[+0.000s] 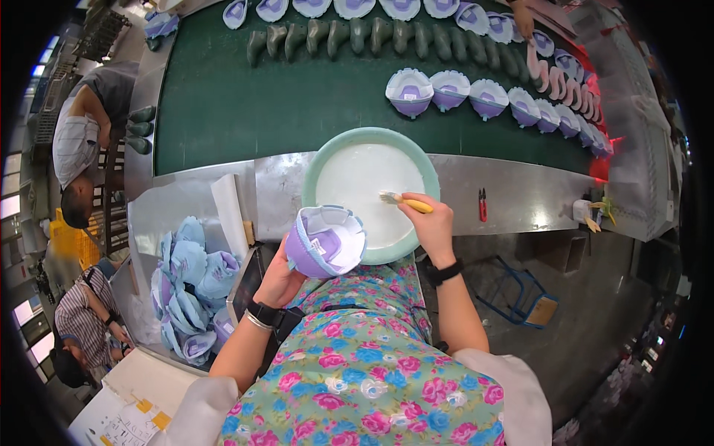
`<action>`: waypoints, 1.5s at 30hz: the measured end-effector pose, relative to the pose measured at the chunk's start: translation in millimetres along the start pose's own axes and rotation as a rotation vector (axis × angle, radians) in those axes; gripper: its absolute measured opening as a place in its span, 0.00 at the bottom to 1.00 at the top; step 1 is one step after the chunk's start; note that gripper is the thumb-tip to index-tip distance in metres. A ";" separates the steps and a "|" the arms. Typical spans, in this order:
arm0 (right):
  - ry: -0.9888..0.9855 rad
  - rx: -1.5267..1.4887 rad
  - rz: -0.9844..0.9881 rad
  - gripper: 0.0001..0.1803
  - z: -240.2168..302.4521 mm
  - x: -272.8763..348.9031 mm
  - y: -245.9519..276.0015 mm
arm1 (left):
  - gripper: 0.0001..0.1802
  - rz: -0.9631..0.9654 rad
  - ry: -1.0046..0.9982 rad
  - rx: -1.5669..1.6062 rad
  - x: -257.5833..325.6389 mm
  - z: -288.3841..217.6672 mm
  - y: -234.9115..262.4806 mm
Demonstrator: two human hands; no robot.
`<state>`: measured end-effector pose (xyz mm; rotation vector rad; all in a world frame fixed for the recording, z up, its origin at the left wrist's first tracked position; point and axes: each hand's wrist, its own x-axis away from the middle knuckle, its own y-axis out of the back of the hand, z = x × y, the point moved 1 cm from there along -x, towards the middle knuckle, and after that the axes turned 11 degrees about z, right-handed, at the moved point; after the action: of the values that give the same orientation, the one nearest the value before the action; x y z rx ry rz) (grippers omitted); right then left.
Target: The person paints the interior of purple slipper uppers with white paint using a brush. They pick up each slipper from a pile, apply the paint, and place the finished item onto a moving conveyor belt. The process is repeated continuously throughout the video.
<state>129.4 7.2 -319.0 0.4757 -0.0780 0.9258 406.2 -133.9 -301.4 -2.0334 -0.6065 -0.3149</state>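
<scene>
My left hand [280, 276] is closed around a purple and light-blue shoe upper [303, 249], its pale inside turned up toward me. My right hand [433, 227] grips a brush [416, 204] by its yellow handle. The bristles point left, over a pale green round basin [320, 167] that holds a white liquid. The shoe upper is at the basin's near left rim. Whether the bristles touch the liquid, I cannot tell.
Shoe uppers [489, 99] and dark green shoe lasts [358, 36] stand in rows on the green belt [268, 111]. A pile of uppers [195, 286] lies left. Red-handled cutters [483, 205] rest on the metal ledge. A blue-framed stool [528, 297] stands right. Other people sit left.
</scene>
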 end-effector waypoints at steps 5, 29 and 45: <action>0.149 -0.284 0.312 0.11 89.0 4.5 31.5 | 0.33 0.027 0.081 -0.079 -24.5 -4.4 -14.9; 0.038 -0.097 0.135 0.07 129.1 39.4 17.3 | 0.28 0.095 -0.319 -0.243 -40.3 -39.8 -21.1; 0.431 -0.156 0.431 0.08 172.9 0.4 -27.4 | 0.21 -0.016 0.397 0.459 -41.3 -30.8 -28.3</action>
<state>174.7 -80.1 -174.2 0.1047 0.1449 1.4164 356.9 -160.5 -283.6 -1.4737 -0.4012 -0.5218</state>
